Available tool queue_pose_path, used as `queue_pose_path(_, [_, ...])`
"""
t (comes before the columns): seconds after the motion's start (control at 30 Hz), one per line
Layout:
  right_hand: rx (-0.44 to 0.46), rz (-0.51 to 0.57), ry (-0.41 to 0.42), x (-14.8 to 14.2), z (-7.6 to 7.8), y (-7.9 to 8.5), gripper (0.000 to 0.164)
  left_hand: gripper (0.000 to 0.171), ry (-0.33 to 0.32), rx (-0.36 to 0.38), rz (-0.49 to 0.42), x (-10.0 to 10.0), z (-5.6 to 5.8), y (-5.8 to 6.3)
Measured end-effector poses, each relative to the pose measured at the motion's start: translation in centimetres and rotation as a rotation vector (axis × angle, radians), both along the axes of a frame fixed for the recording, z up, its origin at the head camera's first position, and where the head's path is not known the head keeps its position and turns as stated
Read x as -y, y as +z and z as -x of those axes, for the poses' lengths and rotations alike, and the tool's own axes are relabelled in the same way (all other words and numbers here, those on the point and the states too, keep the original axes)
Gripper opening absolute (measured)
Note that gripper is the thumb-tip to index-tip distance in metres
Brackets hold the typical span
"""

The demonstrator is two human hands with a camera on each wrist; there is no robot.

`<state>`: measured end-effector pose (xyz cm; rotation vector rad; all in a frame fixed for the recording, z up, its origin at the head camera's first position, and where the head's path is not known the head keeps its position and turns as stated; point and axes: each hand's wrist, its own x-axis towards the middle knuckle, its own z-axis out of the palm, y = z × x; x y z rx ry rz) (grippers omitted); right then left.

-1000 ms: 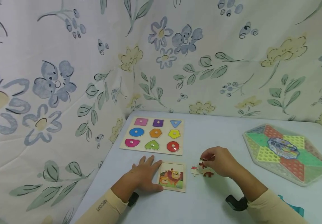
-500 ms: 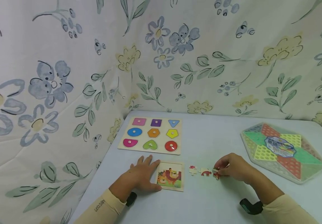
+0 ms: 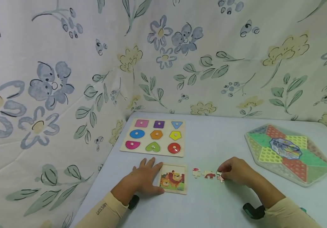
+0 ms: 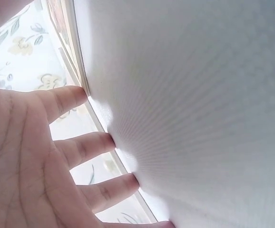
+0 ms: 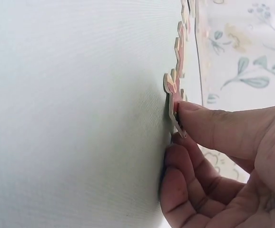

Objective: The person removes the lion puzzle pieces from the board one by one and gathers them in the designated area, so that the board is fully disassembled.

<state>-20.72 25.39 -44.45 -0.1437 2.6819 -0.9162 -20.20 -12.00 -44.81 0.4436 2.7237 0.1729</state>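
Observation:
My left hand rests with fingers spread at the left side of a small wooden jigsaw tray; thumb and index finger touch its edge. Assembled lion pieces fill the tray's lower part, with bare wood above. Right of the tray, my right hand pinches a red-and-cream jigsaw piece between thumb and fingers. In the right wrist view that piece is low over the table, its far end hidden by the thumb. Two loose jigsaw pieces, one with a red top and one with a brown-red arch, lie between.
Behind the tray lies a wooden shape board with several coloured knobbed shapes. A hexagonal board with coloured triangles lies at the right. Floral cloth hangs behind the white table. A teal item shows partly beside the right sleeve.
My right hand has moved right with its jigsaw piece, away from the two loose ones. That piece now shows a paler face. The left hand has stayed at the tray.

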Motion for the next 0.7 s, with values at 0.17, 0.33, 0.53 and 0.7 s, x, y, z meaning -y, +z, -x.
queue_pose_path(0.17, [-0.030,-0.032,0.012,0.0,-0.1,-0.1,0.015,0.104,0.001,-0.001,-0.004,0.0,0.0,0.0])
queue_pose_path(0.33, [-0.065,-0.063,0.018,0.1,-0.2,-0.3,0.015,0.103,-0.003,-0.007,-0.008,0.1,0.0,-0.1])
queue_pose_path(0.53, [-0.084,-0.078,0.026,0.3,-0.4,0.0,0.014,0.103,-0.008,-0.010,-0.010,0.2,0.0,-0.1])
queue_pose_path(0.7, [-0.100,-0.125,0.020,1.2,-0.5,0.7,0.023,0.102,-0.003,0.002,-0.018,0.2,-0.1,0.1])
